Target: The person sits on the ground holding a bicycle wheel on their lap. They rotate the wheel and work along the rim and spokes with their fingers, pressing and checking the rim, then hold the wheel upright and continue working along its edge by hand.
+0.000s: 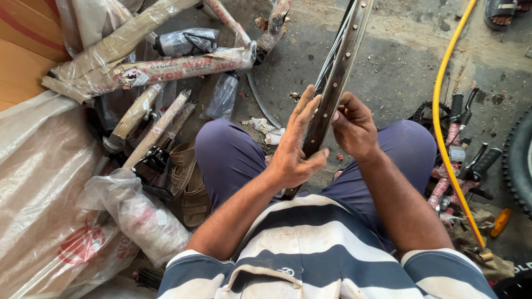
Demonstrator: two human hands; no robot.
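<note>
A dark metal bicycle wheel rim (339,66) with spokes stands upright between my knees, rising to the top edge of the view. My left hand (296,141) holds the rim's left side, fingers stretched up along it and thumb hooked underneath. My right hand (353,126) is closed against the rim's right side, fingertips pinched at a spoke hole; whatever small part it pinches is hidden. I sit on the floor in purple trousers and a striped shirt.
A paper-wrapped bicycle frame (166,66) and plastic-bagged parts (141,216) lie to the left beside brown sandals (188,185). A yellow rim (443,122), handlebars with grips (463,160) and a tyre (521,160) lie to the right. Another person's sandalled foot (501,11) shows at top right.
</note>
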